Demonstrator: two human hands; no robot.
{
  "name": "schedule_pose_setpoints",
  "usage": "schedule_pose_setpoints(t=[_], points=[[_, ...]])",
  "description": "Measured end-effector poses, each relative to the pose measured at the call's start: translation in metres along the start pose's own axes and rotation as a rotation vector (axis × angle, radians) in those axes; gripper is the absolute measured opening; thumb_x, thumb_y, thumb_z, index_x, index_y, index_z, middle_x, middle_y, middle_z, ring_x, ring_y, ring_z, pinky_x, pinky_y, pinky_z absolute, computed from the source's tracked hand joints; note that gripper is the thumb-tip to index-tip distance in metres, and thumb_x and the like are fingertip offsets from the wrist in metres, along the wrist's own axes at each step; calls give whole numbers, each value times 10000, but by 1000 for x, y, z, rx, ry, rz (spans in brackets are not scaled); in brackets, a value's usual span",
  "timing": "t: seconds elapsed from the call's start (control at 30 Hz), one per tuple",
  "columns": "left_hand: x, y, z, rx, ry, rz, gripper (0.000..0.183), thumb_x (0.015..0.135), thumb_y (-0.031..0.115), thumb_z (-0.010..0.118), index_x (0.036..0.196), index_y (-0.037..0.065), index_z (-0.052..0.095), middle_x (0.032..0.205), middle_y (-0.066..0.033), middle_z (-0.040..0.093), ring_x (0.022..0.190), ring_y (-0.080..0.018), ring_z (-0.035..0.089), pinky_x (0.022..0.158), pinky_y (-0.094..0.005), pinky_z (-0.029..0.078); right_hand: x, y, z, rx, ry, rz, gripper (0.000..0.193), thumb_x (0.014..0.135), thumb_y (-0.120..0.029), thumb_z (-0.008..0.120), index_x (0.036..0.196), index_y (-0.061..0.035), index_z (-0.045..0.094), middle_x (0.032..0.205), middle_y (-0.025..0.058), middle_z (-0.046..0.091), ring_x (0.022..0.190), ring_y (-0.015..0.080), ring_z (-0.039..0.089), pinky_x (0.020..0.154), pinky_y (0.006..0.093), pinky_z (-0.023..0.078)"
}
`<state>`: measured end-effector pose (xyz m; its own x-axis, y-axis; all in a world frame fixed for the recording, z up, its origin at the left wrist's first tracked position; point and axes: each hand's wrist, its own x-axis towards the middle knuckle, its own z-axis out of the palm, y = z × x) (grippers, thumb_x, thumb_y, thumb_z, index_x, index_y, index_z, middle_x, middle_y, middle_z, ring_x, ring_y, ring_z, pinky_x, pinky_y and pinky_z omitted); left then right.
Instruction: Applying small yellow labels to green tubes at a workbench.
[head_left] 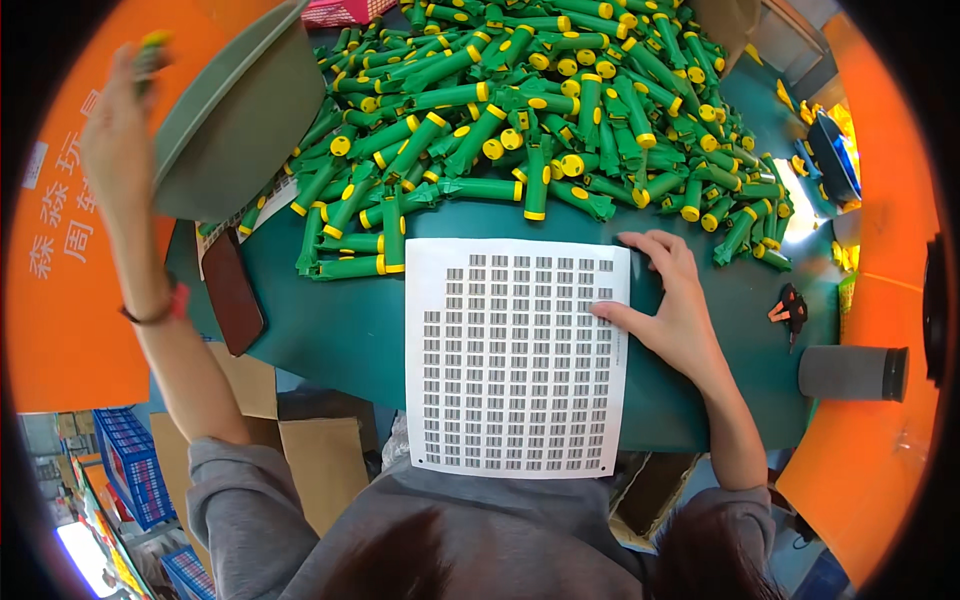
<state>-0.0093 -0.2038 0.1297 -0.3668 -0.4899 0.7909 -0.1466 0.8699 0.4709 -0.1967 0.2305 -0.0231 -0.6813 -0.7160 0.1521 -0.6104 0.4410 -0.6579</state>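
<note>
My left hand is raised at the far left, beside the outer rim of a tilted grey-green basin. It pinches a small green toy tube with a yellow end, partly smeared by motion. My right hand is at the right edge of a white sheet of small printed labels. Its thumb lies on the sheet and its fingers are spread past the edge, apart from any tube. Several label places at the sheet's top left corner are bare. Behind the sheet lies a large heap of green tubes with yellow ends.
A dark red phone-like case lies left on the green table. To the right are a small black and orange tool and a grey cup lying on its side. An open cardboard box stands below the table edge.
</note>
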Motion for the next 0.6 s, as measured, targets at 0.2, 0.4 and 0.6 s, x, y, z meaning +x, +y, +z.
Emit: schedule_pose_setpoints(t=[0.2,0.4,0.6], points=[[-20,-29,27,609,97,370,302,957,240,586,1189,79,691,1048,-86,703,993,-216,641,875,-325,499,9,6,13,307,-81,232,406,797,-123,798,1138,-32,597,1018,47,676,918,135,616,846,270,472],[-202,141,129,-421,-611,450,307,747,85,789,1043,76,706,995,-47,650,858,-222,598,743,-334,489,-3,-3,9,952,-87,448,299,894,-33,696,1176,29,617,1047,99,715,937,119,673,844,241,529],[-216,138,152,-465,-536,448,369,718,115,814,1069,69,711,975,-41,636,826,-213,563,710,-334,459,-11,-17,12,1075,-52,384,375,920,21,635,1286,33,550,1097,133,706,981,130,669,871,257,532]])
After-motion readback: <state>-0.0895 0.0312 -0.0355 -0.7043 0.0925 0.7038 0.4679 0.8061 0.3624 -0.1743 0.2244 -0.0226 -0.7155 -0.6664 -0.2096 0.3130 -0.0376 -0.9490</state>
